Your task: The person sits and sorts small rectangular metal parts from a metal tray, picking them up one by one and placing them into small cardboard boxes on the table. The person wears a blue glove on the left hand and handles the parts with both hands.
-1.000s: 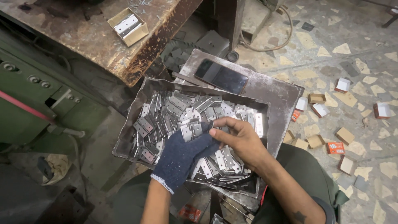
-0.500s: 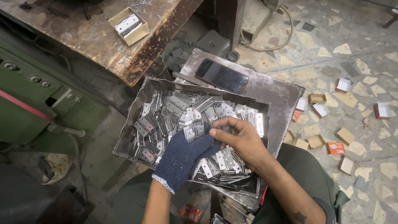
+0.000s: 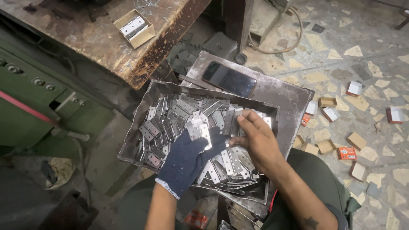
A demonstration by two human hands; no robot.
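- Head view showed the gloved left hand (image 3: 186, 159) had gathered a small stack of hinges (image 3: 201, 129) since a second earlier, when it lay flatter on the heap; its grip was now pinching the stack at the near end, thumb up against the plates.
- Right hand (image 3: 255, 142), bare, had slid in closer and rested its fingertips on the loose hinges just beside that stack, fingers half spread, holding nothing that could be made out.
- That shift suggested the hinges were being picked out and squared up into a bundle, with most of the heap not yet sorted.
- Stack stayed inside the metal tray (image 3: 140, 123), near its middle, above the person's lap.
- Behind the tray lay a steel plate (image 3: 289, 96) with a dark phone (image 3: 229, 79) on it, apart from the hands.
- On the worn tabletop (image 3: 85, 38) sat an open cardboard box (image 3: 134, 28) holding more hinges, well apart from the tray.
- Small boxes (image 3: 353, 140) were scattered over the floor to the right.
- Nothing stood between the hands and the heap; the tangled, overlapping plates themselves looked like the main hindrance.
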